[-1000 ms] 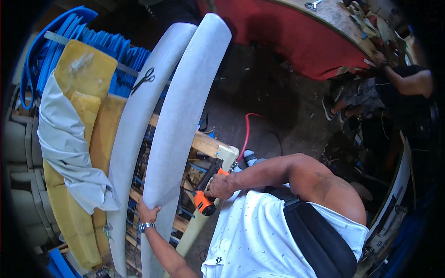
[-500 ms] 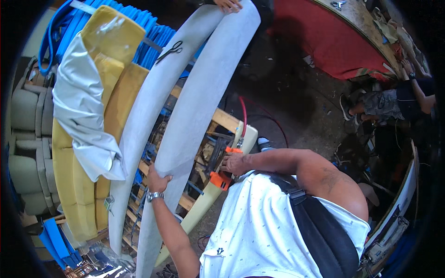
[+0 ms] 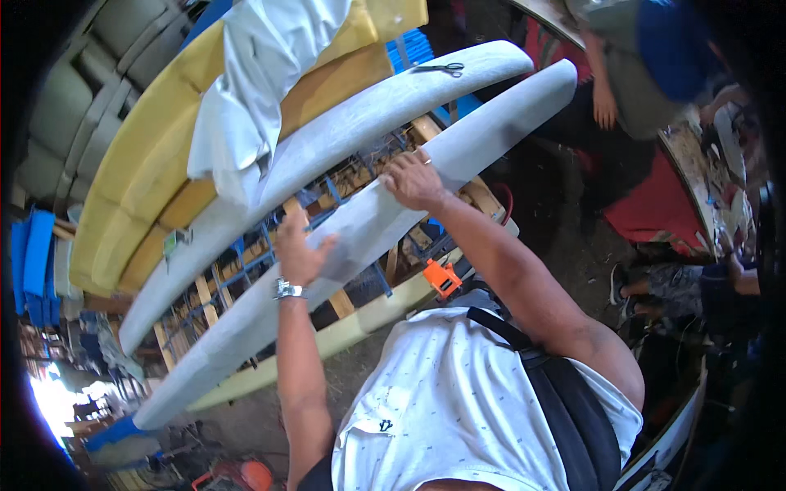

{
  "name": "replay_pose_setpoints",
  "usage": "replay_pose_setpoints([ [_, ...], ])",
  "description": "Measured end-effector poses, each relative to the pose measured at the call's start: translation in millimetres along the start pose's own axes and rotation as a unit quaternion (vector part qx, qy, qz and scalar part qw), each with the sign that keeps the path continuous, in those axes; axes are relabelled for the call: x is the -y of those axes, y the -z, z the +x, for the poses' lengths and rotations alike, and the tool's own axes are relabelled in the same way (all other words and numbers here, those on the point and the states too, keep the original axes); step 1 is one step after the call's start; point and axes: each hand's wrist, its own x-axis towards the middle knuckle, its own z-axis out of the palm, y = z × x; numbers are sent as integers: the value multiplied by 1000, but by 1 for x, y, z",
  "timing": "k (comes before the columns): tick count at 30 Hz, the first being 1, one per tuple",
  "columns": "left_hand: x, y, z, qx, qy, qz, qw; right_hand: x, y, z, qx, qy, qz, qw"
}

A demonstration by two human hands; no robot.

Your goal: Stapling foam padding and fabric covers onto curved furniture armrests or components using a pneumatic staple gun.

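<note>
A long grey-white padded strip [image 3: 344,245] slants across a frame of wooden slats [image 3: 340,303] and blue straps. My right hand [image 3: 415,180] rests on its middle, fingers curled over the far edge. My left hand [image 3: 301,250], somewhat blurred, is lower along the strip with thumb and fingers apart; whether it touches the surface I cannot tell. An orange staple gun [image 3: 442,278] lies near the cream padded rail [image 3: 377,317], out of both hands. Beyond is a second grey-white padded strip [image 3: 327,139], with black scissors [image 3: 450,69] lying on it.
Yellow foam [image 3: 155,172] with silvery-white fabric [image 3: 254,74] draped over it stands at far left. Grey cushions [image 3: 61,106] are stacked behind. At right, a person's hand [image 3: 604,106] hangs near a red cloth [image 3: 663,213]. Tools lie on the floor at lower left.
My right hand has left the orange staple gun and moved up onto the strip. My left hand's fingers have spread. My view has turned, and a person now stands nearer at upper right.
</note>
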Motion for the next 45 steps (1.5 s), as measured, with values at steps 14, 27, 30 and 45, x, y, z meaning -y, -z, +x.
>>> replay_pose_setpoints([
  [14,184,161,-257,56,282,101,953,49,-12,-67,23,40,-94,995],
  [27,210,195,-244,263,198,170,929,108,57,-85,56,90,-51,993],
  [30,208,192,-235,250,175,169,937,97,62,-87,59,72,-30,995],
  [45,136,134,-116,220,105,113,963,-20,106,-39,126,-76,-175,974],
])
